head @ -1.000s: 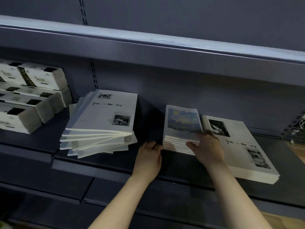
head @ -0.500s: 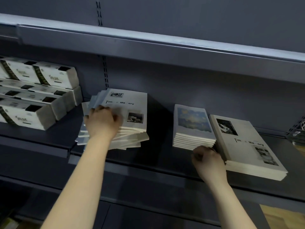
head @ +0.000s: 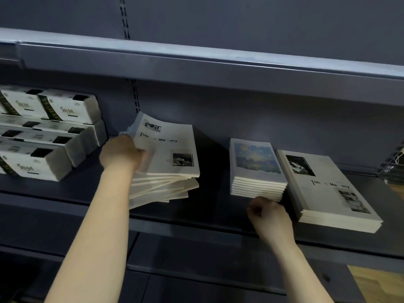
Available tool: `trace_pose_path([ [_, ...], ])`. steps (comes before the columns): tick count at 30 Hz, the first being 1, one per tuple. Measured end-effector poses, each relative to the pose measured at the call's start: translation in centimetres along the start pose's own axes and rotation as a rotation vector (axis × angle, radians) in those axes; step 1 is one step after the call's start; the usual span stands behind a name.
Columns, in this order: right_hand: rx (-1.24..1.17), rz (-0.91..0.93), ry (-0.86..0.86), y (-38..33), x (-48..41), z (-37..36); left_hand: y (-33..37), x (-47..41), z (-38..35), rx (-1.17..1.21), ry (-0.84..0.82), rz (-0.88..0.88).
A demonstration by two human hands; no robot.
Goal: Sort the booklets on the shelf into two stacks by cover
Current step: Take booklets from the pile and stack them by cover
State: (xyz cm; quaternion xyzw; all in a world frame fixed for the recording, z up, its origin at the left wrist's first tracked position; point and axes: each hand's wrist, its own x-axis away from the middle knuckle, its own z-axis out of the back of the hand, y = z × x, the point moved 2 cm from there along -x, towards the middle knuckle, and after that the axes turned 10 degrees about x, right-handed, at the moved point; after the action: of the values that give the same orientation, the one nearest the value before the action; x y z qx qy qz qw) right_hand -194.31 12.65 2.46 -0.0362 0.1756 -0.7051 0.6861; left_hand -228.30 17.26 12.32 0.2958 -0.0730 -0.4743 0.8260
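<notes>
While the top booklet of the fanned, unsorted pile is tilted up at its 9 o'clock edge, the left hand grips that edge, fingers wrapped round it; whether one copy or several is pinched cannot be told. Its cover, lettered "Tim… Me…ory" with a small photograph, matches the white-cover stack lying farthest toward 3 o'clock on the same shelf. Between the pile and that stack sits the smaller blue-cover stack, squared. The right hand is at 6 o'clock of the blue-cover stack, just beside its front edge, fingers curled in and holding nothing.

The step in hand appears to be taking one booklet off the pile. Done well, the thumb peels a single copy free, and the lift clears the skewed copies beneath before any sideways travel, so none is dragged toward the shelf lip. The carry should pass over the blue-cover stack; the right hand can receive the booklet and square it on the white-cover stack. White cartons stand at 9 o'clock, apart from the pile.
</notes>
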Motion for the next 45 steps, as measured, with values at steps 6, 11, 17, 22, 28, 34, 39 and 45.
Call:
trace_pose_path([
  [6,-0.262,0.081,-0.064,0.0,-0.7,0.4,0.4,1.6,-0.1,0.550,0.086,-0.145],
  [11,-0.628,0.017,-0.151,-0.7,-0.9,1.9,3.1,6.0,-3.2,0.949,0.070,-0.182],
  [17,-1.031,-0.083,-0.217,1.0,-1.0,5.1,8.3,12.0,-7.4,1.330,-0.098,-0.147],
  [22,-1.139,-0.264,-0.076,6.4,-1.4,6.4,11.7,15.6,-10.6,1.236,-0.326,-0.194],
  [28,-1.107,-0.324,0.074,13.7,-1.1,8.5,13.6,17.6,-14.3,0.939,-0.521,-0.260],
  [34,-0.934,-0.408,0.112,20.1,-0.5,10.9,14.1,19.2,-18.4,0.533,-0.447,-0.567],
  [39,-0.678,-0.421,0.098,22.6,-0.6,11.3,14.5,19.5,-20.8,0.272,-0.316,-0.722],
  [45,-0.340,-0.388,0.172,23.7,-0.8,11.1,13.8,20.4,-22.3,0.235,-0.234,-0.708],
])
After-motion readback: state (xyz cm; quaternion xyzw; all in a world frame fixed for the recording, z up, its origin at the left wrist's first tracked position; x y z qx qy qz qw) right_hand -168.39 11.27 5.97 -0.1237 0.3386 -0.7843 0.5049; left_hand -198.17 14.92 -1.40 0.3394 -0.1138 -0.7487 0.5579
